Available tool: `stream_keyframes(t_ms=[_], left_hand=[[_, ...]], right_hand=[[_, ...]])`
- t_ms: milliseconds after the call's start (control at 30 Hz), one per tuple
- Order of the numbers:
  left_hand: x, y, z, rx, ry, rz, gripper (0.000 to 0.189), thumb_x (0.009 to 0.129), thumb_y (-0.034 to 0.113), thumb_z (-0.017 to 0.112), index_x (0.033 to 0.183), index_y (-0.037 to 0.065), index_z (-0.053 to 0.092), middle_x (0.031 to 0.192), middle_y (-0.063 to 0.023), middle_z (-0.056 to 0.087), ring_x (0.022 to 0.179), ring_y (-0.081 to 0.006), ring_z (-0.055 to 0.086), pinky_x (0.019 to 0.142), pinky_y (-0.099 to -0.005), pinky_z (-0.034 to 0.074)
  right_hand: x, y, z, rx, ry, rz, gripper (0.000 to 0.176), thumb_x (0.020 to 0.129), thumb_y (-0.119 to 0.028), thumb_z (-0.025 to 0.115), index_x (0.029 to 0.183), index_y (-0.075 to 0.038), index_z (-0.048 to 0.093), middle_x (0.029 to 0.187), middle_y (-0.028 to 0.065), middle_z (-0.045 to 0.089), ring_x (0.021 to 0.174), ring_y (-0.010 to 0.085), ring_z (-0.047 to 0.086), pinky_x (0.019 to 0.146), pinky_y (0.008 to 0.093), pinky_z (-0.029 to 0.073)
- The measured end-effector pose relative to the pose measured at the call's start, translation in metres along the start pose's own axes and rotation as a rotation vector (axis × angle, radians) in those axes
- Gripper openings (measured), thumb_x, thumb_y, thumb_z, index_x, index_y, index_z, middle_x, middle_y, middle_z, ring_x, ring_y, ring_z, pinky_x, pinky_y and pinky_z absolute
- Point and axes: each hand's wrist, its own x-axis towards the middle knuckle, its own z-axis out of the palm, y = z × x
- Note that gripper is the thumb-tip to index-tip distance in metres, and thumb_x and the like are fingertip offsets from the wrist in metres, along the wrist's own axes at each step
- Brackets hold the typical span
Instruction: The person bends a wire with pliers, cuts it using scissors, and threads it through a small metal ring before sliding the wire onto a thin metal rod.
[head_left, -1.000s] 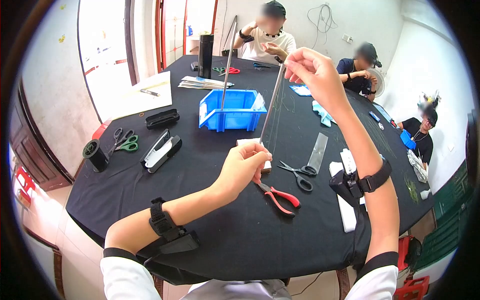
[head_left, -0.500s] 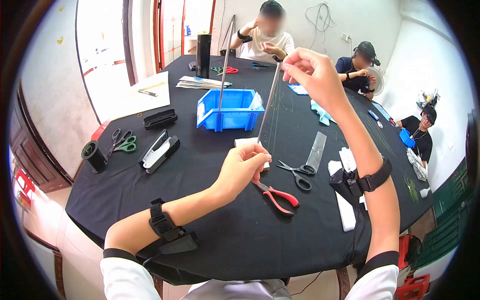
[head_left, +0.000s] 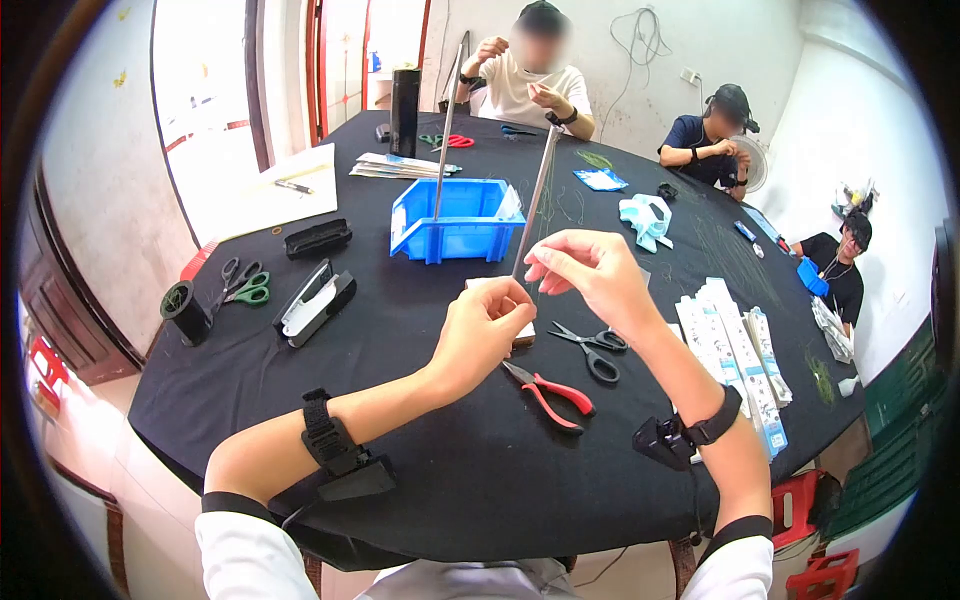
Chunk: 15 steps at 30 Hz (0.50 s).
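My left hand (head_left: 482, 325) is closed in a pinch beside the foot of an upright metal rod (head_left: 540, 185). Its fingertips hide part of the small pale block (head_left: 522, 337) under the rod. My right hand (head_left: 598, 275) pinches just above and to the right of it, close to the rod's lower part. Fine strands of thin line (head_left: 549, 205) run along the rod down toward both hands; they are hard to see at the fingertips. Red-handled pliers (head_left: 550, 395) and black scissors (head_left: 597, 350) lie near my hands.
Behind the rod stands a blue bin (head_left: 462, 240), with a second metal rod (head_left: 446, 130) beside it. A stapler (head_left: 315, 303), green-handled scissors (head_left: 246, 285) and a spool (head_left: 186, 312) lie left. Printed paper strips (head_left: 735, 345) lie right. Several other people sit around the table.
My right hand has come down from the rod's top to near its foot, beside my left hand. The printed strips at right now show more fully. My left hand has barely moved.
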Motion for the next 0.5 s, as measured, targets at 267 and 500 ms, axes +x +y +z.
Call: stream_keyframes(t_ms=[267, 500], left_hand=[[0.011, 0.003, -0.001, 0.127, 0.023, 0.129, 0.012, 0.084, 0.013, 0.057, 0.084, 0.001, 0.059, 0.063, 0.0006, 0.053, 0.05, -0.0041, 0.046, 0.045, -0.0195, 0.038], [0.055, 0.083, -0.021, 0.493, 0.345, 0.806, 0.022, 0.087, 0.014, 0.055, 0.106, 0.004, 0.058, 0.072, -0.0002, 0.059, 0.058, -0.0057, 0.05, 0.051, -0.0198, 0.042]], right_hand=[[-0.008, 0.027, 0.009, 0.179, 0.1, 0.175, 0.017, 0.087, -0.014, 0.054, 0.085, 0.0, 0.063, 0.071, 0.0034, 0.06, 0.064, 0.0097, 0.059, 0.059, 0.0235, 0.052], [-0.005, 0.05, 0.002, 0.161, 0.128, 0.29, 0.018, 0.088, -0.013, 0.049, 0.081, 0.0, 0.059, 0.065, 0.0022, 0.056, 0.059, 0.0099, 0.057, 0.055, 0.0246, 0.052]])
